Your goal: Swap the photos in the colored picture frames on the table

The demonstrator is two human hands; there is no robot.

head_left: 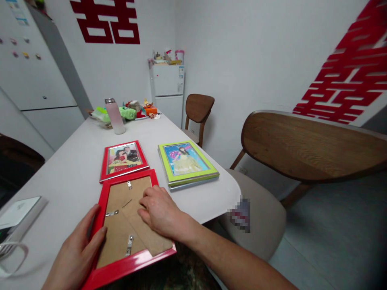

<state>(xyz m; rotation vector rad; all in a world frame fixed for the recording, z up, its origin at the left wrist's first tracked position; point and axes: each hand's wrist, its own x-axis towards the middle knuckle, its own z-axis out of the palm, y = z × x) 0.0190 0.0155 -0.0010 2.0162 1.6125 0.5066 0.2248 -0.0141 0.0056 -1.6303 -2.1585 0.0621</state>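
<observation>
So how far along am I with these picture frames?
Done: the small red frame and green frame lie face up with photos in. In hand: the large red frame lies face down, left hand on its edge, right hand pressing the backing board. Remaining: the board seems skewed, not seated.

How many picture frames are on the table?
4: face-down frame under left hand and right hand, red frame behind it, green frame atop grey frame at right; more may hide beneath.

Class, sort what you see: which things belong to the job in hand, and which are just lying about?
In hand: face-down red frame, backing board, left hand at its edge, right hand on the board.
Lying about: red framed photo, green framed photo, pink bottle, wooden chair.
</observation>
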